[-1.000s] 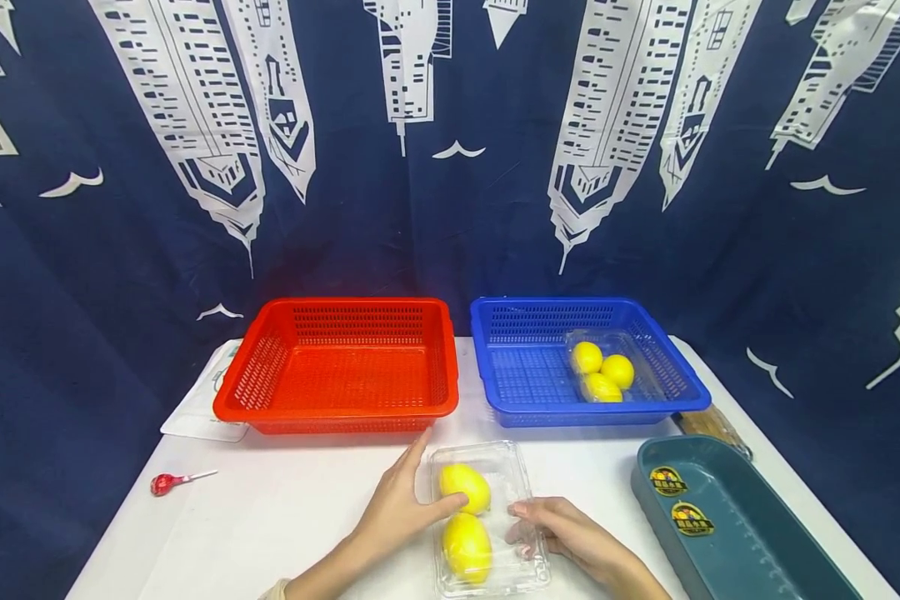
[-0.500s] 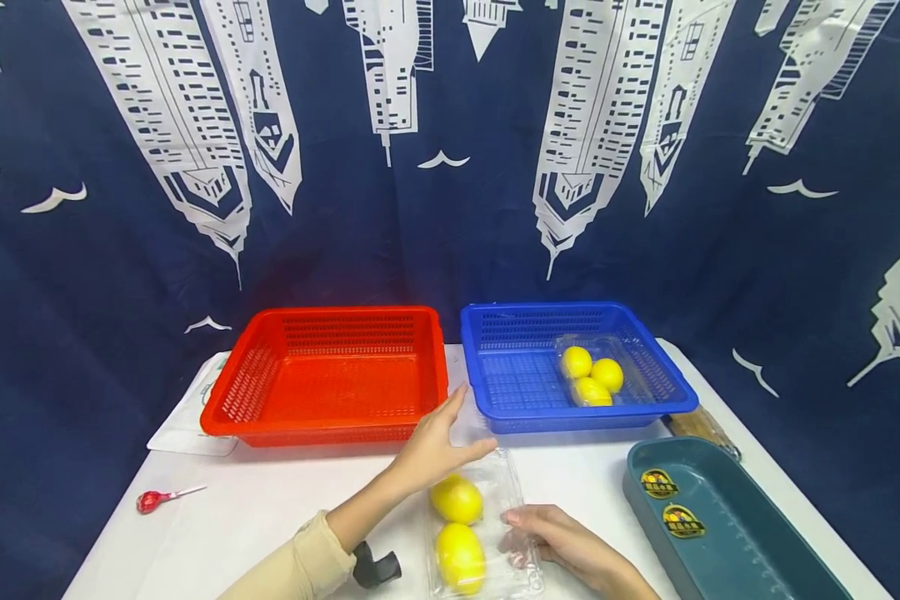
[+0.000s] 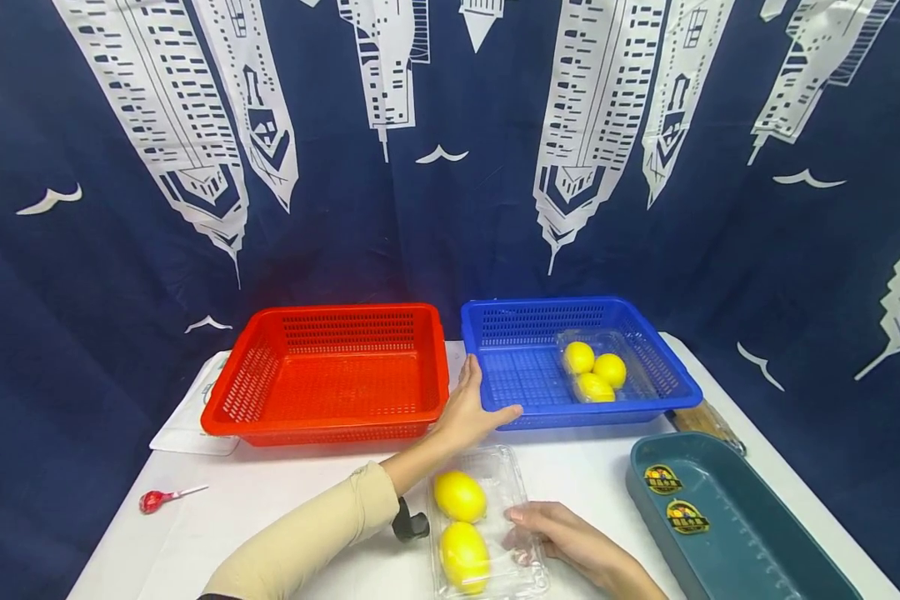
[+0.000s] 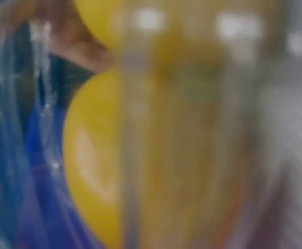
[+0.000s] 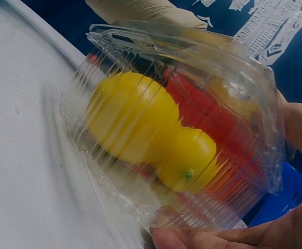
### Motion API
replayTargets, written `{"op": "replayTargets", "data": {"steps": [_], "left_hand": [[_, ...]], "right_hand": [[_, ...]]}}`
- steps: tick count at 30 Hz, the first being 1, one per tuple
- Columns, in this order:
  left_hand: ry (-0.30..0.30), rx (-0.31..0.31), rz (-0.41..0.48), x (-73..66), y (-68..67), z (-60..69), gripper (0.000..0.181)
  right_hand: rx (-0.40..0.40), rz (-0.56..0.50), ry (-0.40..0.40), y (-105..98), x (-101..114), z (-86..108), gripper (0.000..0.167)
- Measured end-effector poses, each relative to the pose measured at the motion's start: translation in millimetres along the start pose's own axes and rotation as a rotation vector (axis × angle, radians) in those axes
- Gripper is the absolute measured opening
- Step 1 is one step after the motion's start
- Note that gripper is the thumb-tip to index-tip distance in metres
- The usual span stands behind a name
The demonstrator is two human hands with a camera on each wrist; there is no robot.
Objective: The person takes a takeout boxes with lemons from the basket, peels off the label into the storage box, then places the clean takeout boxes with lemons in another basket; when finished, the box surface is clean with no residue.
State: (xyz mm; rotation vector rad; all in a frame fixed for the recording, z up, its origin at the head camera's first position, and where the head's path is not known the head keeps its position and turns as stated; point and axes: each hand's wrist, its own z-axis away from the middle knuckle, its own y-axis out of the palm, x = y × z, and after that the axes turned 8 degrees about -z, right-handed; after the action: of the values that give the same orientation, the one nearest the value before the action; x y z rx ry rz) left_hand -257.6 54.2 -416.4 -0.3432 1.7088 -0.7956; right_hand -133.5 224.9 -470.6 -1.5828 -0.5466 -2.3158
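Note:
My right hand (image 3: 570, 537) grips the right side of a clear plastic clamshell box (image 3: 506, 483), which sits on the white table. Two lemons, a far one (image 3: 460, 497) and a near one (image 3: 465, 557), show inside it. The right wrist view has the ribbed box close up, with my thumb and fingers around its edge and a lemon (image 5: 133, 116) behind the plastic. My left hand (image 3: 468, 412) reaches past the box, thumb spread and holding nothing, near the front left corner of the blue basket (image 3: 592, 414). The left wrist view is blurred by plastic over a lemon (image 4: 91, 161).
Another clear clamshell (image 3: 640, 375) with three yellow fruits lies in the blue basket. Left of it stands a red basket (image 3: 360, 379). A dark green tray (image 3: 750, 517) is at the right, a wooden-looking object (image 3: 708, 423) behind it. A red lollipop (image 3: 152, 501) lies far left.
My left hand has moved forward and right, from beside the box to the blue basket's corner. The right hand keeps its grip, and the box stays about where it was.

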Motion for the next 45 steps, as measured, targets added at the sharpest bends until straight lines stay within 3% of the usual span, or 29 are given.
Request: {"op": "replayTargets", "data": {"steps": [6,14,19,28,35,45], "left_hand": [[-0.033,0.027,0.0,-0.1,7.3,-8.8,0.118],[0.029,0.062,-0.013,9.8,16.2,-10.8,0.121],[0.03,0.037,0.003,17.5,23.5,-12.1,0.124],[0.007,-0.068,0.145,22.0,25.1,-16.1,0.133],[-0.031,-0.042,0.165,20.2,24.3,-17.4,0.135],[-0.021,-0.037,0.167,20.3,27.2,-21.9,0.133]], "right_hand": [[0.001,-0.006,0.003,-0.9,-0.7,0.6,0.053],[0.011,-0.021,-0.007,-2.0,-2.3,3.1,0.05],[0.038,-0.019,-0.015,-0.2,-4.2,4.1,0.051],[0.064,-0.031,-0.022,3.1,-3.4,3.9,0.053],[0.055,-0.038,-0.016,3.6,0.0,4.8,0.05],[0.003,-0.02,0.006,4.6,3.1,4.7,0.052]]}}
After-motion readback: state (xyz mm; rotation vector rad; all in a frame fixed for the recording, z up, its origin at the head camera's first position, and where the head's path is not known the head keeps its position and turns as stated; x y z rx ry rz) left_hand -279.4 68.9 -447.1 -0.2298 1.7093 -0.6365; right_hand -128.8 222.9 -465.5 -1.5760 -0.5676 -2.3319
